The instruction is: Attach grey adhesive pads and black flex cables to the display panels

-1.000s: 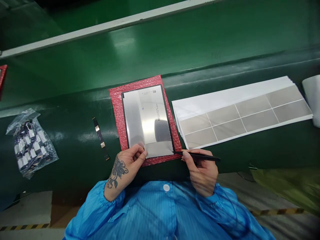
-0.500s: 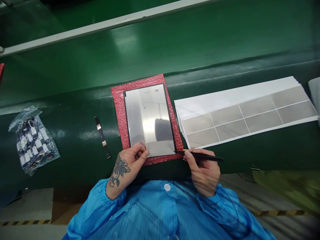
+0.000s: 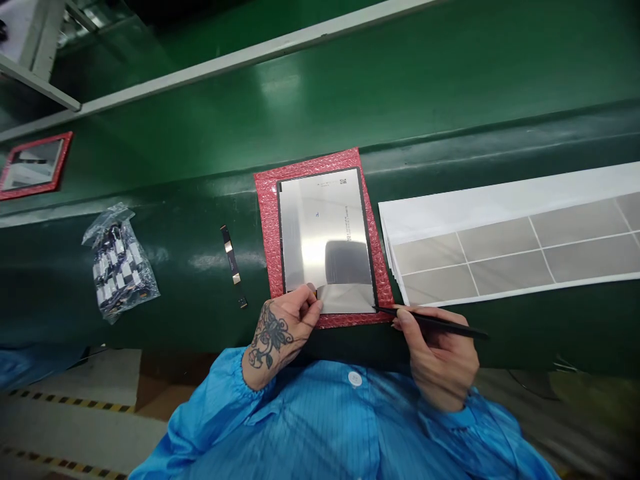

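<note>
A display panel (image 3: pixel 303 233) with a silvery metal back and thin black edges lies on a red bubble-wrap sheet (image 3: pixel 270 213). At its bottom edge my left hand (image 3: pixel 285 330) pinches thumb and fingers together; a small amber bit shows by the fingertips, but what they hold is hidden. A paler strip (image 3: pixel 345 299) crosses the lower end of the panel. My right hand (image 3: pixel 443 350) grips black tweezers (image 3: pixel 445 325), whose tips touch or nearly touch the panel's lower right corner.
Left of the panel lies a dark flex cable (image 3: pixel 233 265), and beyond it a clear bag (image 3: pixel 123 267) of similar parts. A stack of white sheets with grey rectangles (image 3: pixel 505 253) is on the right. Another panel in a red wrap (image 3: pixel 37 165) rests far left.
The camera has turned left, so everything sits further right and the far-left panel has come into view. Both hands keep almost the same place at the panel's lower edge.
</note>
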Motion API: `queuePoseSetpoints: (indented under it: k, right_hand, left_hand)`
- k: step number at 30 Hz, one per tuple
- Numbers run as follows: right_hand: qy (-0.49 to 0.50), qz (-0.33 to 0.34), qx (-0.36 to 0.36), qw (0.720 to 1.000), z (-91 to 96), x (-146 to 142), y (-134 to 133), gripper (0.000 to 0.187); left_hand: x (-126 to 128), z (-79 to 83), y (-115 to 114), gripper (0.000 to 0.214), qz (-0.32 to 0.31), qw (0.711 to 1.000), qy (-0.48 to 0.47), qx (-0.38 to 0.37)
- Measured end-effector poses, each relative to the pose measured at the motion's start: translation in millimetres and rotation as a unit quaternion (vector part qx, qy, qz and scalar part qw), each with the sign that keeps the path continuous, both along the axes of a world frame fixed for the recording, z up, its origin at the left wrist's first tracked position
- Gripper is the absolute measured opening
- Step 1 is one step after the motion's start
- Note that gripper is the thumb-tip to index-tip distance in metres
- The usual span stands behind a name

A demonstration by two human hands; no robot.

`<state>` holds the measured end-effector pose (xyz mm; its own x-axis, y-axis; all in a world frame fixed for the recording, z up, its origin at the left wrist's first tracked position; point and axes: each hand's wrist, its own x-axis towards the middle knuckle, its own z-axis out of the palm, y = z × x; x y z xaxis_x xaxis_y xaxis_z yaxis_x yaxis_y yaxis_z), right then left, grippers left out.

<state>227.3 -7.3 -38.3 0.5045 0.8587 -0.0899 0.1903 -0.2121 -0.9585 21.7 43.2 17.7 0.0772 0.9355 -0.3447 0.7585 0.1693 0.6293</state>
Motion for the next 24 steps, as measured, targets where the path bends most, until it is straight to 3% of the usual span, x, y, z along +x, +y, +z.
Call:
queuePoseSetpoints:
  k: [13,19,24]
  right_hand:
    - [-0.007,-0.003,-0.001,1.000,-2.0,0,0,0.026]
    - [-0.010,-0.002,-0.004,1.000,-2.0,0,0,0.027]
    - [-0.002,-0.003,-0.008,1.000,-1.4,1,1,0.028]
  left_hand:
    - [0,0.5,2,0.021,-0.016,0.999,0.045,-0.011]
    - [-6,4.9,8,0.033,-0.018,0.993,0.102,-0.049]
    - [-18,9.5,-2,0.021,-0.060,0.995,0.078,-0.031]
